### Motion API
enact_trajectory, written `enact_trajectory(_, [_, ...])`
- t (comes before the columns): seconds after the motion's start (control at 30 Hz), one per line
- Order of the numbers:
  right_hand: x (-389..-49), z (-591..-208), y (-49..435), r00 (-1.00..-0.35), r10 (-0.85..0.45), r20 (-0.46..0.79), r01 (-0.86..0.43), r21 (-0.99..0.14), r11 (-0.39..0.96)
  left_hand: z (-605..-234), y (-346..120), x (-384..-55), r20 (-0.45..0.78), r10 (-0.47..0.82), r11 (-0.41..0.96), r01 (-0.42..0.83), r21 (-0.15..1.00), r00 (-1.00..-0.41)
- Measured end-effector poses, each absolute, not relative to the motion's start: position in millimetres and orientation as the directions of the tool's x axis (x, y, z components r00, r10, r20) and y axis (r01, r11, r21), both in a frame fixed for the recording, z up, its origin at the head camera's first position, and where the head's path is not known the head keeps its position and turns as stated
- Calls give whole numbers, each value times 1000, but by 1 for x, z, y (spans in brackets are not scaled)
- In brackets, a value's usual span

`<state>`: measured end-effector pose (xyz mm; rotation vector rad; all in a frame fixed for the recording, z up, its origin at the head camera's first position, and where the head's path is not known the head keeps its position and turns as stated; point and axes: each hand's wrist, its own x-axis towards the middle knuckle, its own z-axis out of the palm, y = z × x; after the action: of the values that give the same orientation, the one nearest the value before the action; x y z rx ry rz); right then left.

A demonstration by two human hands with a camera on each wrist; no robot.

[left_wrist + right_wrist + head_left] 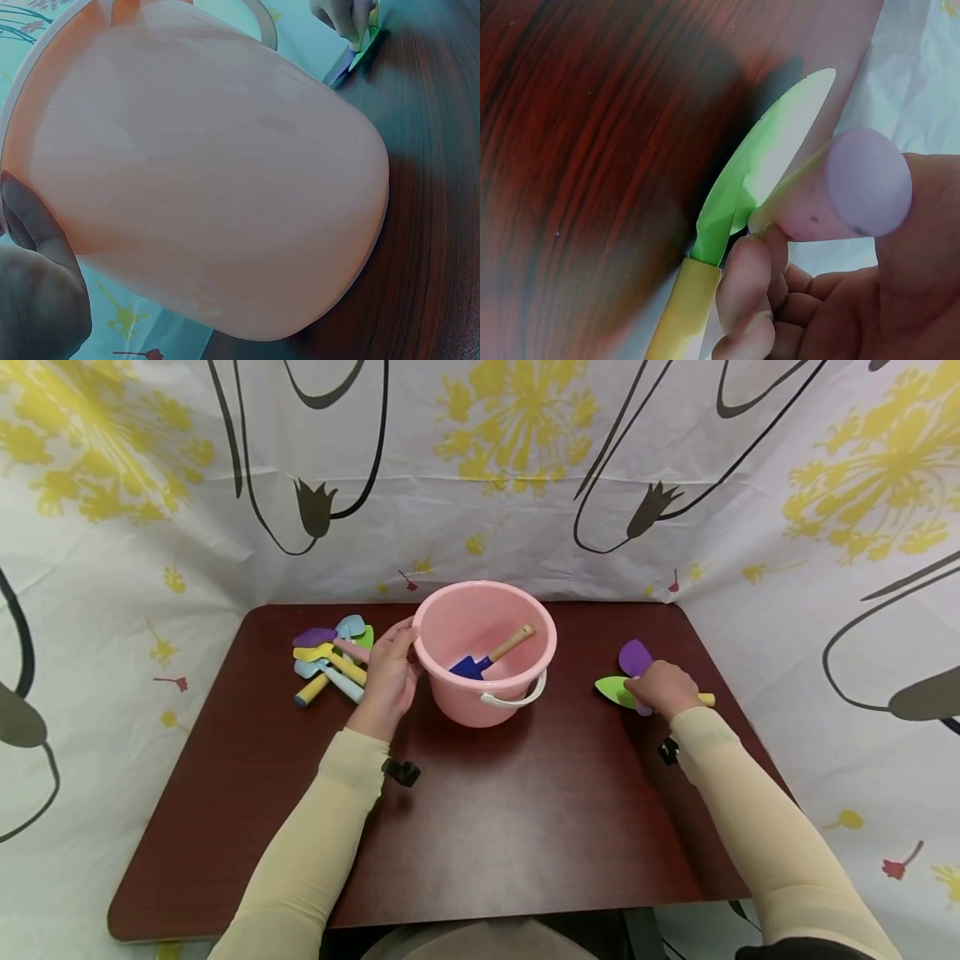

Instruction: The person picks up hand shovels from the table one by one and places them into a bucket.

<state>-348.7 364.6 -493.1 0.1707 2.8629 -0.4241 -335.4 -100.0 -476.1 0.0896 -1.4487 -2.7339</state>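
My left hand (388,675) grips the rim of a pink bucket (480,702) on its left side, thumb at the rim and fingers along the outer wall. Inside the bucket lies a toy shovel with a blue blade (470,668) and a wooden handle (512,643). Over at the right, my right hand (663,687) pinches the light purple handle (866,184) of a toy shovel with a purple blade (635,657). Right by those fingers is a green toy trowel (615,691) with a yellow handle (681,307); whether the hand also holds it, I cannot tell.
A pile of several toy garden tools, including a yellow one (318,652) and a light blue one (351,626), lies on the table's left. The white bucket handle (517,701) hangs at the front. Patterned white cloth (480,543) rises behind the dark wooden table (480,843).
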Motion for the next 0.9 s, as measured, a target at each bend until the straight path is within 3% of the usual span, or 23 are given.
enact_trajectory(0.9, [-347, -487, 373, -968, 161, -195, 218, -327, 919, -479, -99, -337, -44, -75, -561, 6, 828, -996])
